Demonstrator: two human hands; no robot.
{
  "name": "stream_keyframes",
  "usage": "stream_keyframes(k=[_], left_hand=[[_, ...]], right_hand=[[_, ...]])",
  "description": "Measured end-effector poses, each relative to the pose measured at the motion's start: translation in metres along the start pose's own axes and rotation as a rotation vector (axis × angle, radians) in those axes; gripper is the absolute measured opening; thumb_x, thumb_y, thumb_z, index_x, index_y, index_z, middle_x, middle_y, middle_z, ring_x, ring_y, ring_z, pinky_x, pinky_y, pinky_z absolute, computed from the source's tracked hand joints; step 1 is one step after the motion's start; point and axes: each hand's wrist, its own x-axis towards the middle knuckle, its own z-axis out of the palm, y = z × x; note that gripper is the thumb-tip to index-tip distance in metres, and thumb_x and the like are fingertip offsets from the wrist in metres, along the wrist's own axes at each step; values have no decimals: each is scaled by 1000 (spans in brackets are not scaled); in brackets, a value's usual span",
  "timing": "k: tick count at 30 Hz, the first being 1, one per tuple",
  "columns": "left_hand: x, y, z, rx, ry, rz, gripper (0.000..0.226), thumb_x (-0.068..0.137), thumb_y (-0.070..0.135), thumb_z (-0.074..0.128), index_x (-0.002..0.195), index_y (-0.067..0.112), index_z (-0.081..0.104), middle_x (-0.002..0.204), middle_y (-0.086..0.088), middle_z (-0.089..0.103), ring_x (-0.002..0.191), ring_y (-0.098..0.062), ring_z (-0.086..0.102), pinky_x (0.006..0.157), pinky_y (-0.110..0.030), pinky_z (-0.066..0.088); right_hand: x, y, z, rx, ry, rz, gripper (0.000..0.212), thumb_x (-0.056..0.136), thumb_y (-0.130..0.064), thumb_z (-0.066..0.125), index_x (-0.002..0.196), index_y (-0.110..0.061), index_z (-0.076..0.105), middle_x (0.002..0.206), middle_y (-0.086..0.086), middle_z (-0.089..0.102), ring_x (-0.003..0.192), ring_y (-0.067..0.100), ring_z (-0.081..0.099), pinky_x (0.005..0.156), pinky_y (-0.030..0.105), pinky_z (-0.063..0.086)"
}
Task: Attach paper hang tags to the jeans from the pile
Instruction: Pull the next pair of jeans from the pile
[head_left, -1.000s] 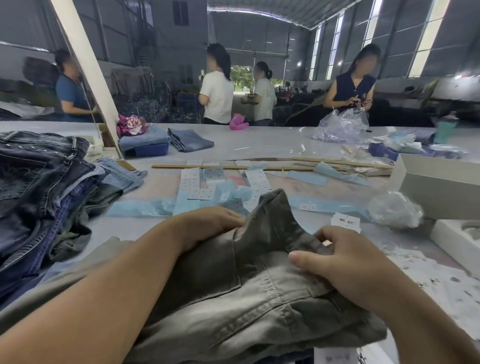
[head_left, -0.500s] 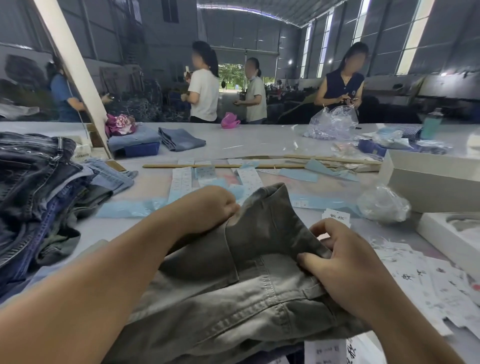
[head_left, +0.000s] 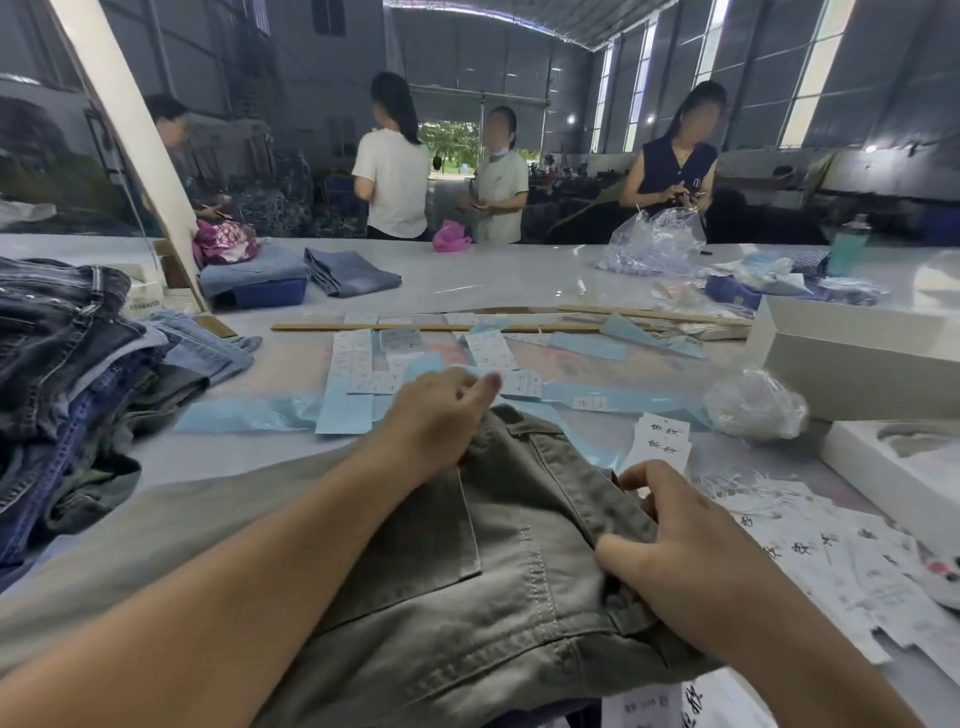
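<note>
In a dim warehouse, the grey bench (head_left: 519, 280) carries olive jeans (head_left: 493, 571); right hand (head_left: 691, 561) pinches their waistband, left hand (head_left: 441, 415) lies relaxed.

Dim hall; daylight from tall windows (head_left: 810, 73) and far doorway (head_left: 452, 148). Table (head_left: 493, 275) shows glare. My left hand (head_left: 441, 415) motion-blurred; edges bowed.

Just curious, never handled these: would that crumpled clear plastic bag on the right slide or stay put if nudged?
The clear plastic bag looks thin and crumpled, so probably very light and floppy. On the glossy table it would likely skid easily rather than tip.
</note>
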Motion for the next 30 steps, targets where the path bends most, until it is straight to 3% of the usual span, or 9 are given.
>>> stream_keyframes(k=[2,5,9,14,18,20,23,26,30], left_hand=[[-7,8,15,-76,-216,-7,75,84,72,39,140,24,49,145,-3,51,133,-25,46,112,-42,34],[-19,1,33,291,-343,24,87,82,81,36,152,30,30,155,0,40,138,-23,40,111,-37,34],[-11,-1,29,313,-316,18,76,84,79,42,138,26,48,140,-2,54,122,-23,52,98,-36,42],[-11,-1,26,224,-211,47,39,84,67,58,87,28,54,89,9,61,83,-12,55,64,-26,37],[-6,-2,10,122,-106,82,40,87,59,62,72,23,55,70,8,58,66,-9,53,59,-28,36],[-4,0,1,68,-57,56,48,85,65,58,70,20,57,67,7,59,65,-11,53,61,-30,39],[-6,4,-5,13,-295,7,56,72,78,62,95,27,69,93,11,70,90,-11,65,85,-31,49],[-10,5,-19,-379,-655,-35,57,69,43,81,119,19,68,117,-4,72,110,-23,67,98,-38,51],[-11,-15,-39,-741,-816,-30,27,78,-1,70,100,14,74,96,-11,73,86,-22,71,76,-31,58]], right_hand=[[0,1,3,-78,-14,-11,30,80,-46,57,107,-37,46,101,-15,56,95,9,54,79,30,41],[-2,0,9,-66,3,-52,20,88,-46,57,102,-34,49,103,-4,52,93,17,51,74,27,41],[-4,0,10,-101,69,-73,23,87,-51,57,103,-35,52,106,-11,57,101,13,53,85,29,42],[-11,-4,13,-76,137,-182,35,87,-40,63,120,-35,52,112,-17,62,104,6,56,87,24,44],[-13,-7,18,-6,201,-343,47,86,-30,65,130,-38,50,108,-23,58,86,-12,50,73,1,35],[-13,-7,20,52,203,-363,48,85,-29,64,129,-41,48,94,-21,53,69,-10,45,65,3,32],[-12,-10,19,81,143,-355,50,86,-25,60,130,-41,43,96,-15,52,68,-2,39,65,16,33],[-14,-23,20,76,97,-534,56,80,-8,54,123,-44,48,98,-12,61,78,1,54,69,8,37],[-18,-34,34,35,111,-649,62,78,-9,50,128,-44,45,109,-16,58,101,6,50,81,12,38]])
